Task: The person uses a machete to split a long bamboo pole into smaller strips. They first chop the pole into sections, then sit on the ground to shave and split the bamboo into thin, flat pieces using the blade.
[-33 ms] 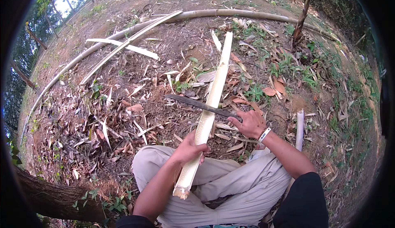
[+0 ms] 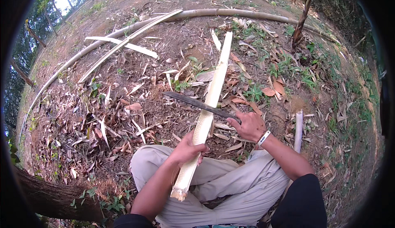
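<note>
A long split bamboo strip (image 2: 217, 90) slants away from my lap, its pale inner face up and its rough near end above my trousers (image 2: 242, 187). My left hand (image 2: 187, 150) is wrapped round its lower part. In my right hand (image 2: 249, 126) is a long dark-bladed knife (image 2: 187, 100), its handle mostly hidden by my fingers. The blade lies across the strip, above my left hand, with its tip sticking out to the left. From this angle I cannot tell how deep the edge sits in the bamboo.
A long bamboo pole (image 2: 222, 12) curves across the ground ahead, with split strips (image 2: 138, 49) resting at its left. A pale bamboo length (image 2: 299, 131) lies by my right knee. A thick log (image 2: 57, 197) is at lower left, a thin trunk (image 2: 303, 20) far right. Dry leaves litter the soil.
The knife tip has shifted very slightly left and away from me across the strip. Both hands keep their grip.
</note>
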The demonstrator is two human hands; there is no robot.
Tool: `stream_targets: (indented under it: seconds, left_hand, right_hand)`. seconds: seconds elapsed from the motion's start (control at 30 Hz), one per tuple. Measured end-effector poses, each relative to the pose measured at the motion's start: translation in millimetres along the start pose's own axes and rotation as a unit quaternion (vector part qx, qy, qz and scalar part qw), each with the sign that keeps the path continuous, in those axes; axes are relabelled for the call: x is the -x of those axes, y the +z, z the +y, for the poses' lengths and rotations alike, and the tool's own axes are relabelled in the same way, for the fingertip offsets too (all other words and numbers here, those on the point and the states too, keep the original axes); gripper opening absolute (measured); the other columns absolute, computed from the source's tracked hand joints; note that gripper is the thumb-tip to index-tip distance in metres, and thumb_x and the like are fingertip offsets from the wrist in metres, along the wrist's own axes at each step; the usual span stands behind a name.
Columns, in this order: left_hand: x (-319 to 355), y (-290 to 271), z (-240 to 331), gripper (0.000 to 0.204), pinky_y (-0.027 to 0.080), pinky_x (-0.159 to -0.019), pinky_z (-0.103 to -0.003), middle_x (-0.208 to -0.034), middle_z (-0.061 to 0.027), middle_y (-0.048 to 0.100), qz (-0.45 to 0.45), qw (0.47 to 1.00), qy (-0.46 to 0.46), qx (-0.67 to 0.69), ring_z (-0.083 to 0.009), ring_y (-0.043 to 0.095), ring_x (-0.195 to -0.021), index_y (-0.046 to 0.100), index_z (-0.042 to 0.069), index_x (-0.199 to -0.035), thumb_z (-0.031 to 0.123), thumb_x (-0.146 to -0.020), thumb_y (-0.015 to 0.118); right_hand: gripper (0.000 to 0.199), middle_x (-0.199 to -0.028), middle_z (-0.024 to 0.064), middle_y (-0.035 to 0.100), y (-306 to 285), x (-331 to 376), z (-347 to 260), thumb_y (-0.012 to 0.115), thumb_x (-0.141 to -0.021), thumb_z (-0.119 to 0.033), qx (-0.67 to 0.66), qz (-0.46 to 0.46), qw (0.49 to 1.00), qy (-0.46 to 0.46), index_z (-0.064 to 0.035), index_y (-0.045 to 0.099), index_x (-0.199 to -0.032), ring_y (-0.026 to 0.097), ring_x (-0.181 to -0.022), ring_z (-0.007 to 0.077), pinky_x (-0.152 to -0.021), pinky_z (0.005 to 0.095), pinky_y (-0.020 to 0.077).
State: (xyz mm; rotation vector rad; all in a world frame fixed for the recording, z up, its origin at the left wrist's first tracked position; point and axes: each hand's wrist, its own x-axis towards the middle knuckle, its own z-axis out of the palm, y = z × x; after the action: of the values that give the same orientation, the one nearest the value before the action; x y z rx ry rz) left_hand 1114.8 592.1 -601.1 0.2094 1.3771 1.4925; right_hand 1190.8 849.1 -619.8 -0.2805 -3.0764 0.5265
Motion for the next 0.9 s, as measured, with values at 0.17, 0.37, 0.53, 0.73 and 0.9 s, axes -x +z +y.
stream_targets:
  seconds: [0.17,0.37,0.53,0.73,0.9]
  left_hand:
    - [16.7,-8.1,-1.9,0.054,0.045,-0.038,-0.029,-0.068,-0.0063,0.055,0.022,1.000,-0.010,0.017,-0.0154,0.055,-0.043,0.037,-0.001,-0.126,-0.004,-0.079,0.063]
    - [24.1,-9.3,11.0,0.062,0.045,-0.038,-0.028,-0.068,-0.0073,0.055,0.023,0.999,-0.018,0.034,-0.0141,0.055,-0.044,0.036,-0.002,-0.132,-0.005,-0.077,0.064]
    - [51.8,-11.3,8.8,0.068,0.045,-0.039,-0.027,-0.070,-0.0068,0.055,0.000,0.998,-0.062,-0.013,-0.0148,0.055,-0.044,0.034,0.000,-0.136,-0.005,-0.076,0.064]
    - [63.2,-23.2,-5.5,0.070,0.042,-0.036,-0.028,-0.068,-0.0063,0.053,0.016,0.997,-0.074,0.002,-0.0164,0.053,-0.042,0.033,0.003,-0.138,-0.006,-0.075,0.063]
    - [59.2,-14.3,-5.7,0.062,0.041,-0.035,-0.027,-0.063,-0.0057,0.051,0.016,0.997,-0.080,-0.015,-0.0156,0.051,-0.040,0.035,0.001,-0.131,-0.005,-0.075,0.061]
  right_hand:
    - [0.051,-0.053,0.0161,0.056,-1.7,18.7,-17.3,0.056,-0.091,-0.054,0.008,0.023,0.992,-0.124,-0.0074,0.060,-0.070,0.061,-0.054,0.0356,-0.051,0.0452,0.0474]
    - [0.050,-0.051,0.0140,0.055,-2.7,0.7,-9.2,0.055,-0.091,-0.056,-0.008,0.021,1.000,-0.007,-0.0092,0.064,-0.076,0.062,-0.053,0.0331,-0.050,0.0430,0.0473]
    - [0.059,-0.054,0.0154,0.058,-5.5,14.8,4.9,0.049,-0.092,-0.062,-0.013,0.048,0.999,-0.011,-0.0071,0.062,-0.073,0.064,-0.057,0.0349,-0.053,0.0463,0.0492]
    - [0.062,-0.058,0.0174,0.061,-7.8,5.9,11.7,0.042,-0.094,-0.064,-0.048,0.033,0.997,0.050,-0.0085,0.066,-0.080,0.064,-0.060,0.0374,-0.058,0.0484,0.0514]
    - [0.057,-0.053,0.0149,0.058,2.3,36.2,-6.2,0.043,-0.094,-0.063,-0.002,-0.033,0.996,-0.082,-0.0127,0.069,-0.082,0.062,-0.053,0.0357,-0.053,0.0467,0.0495]
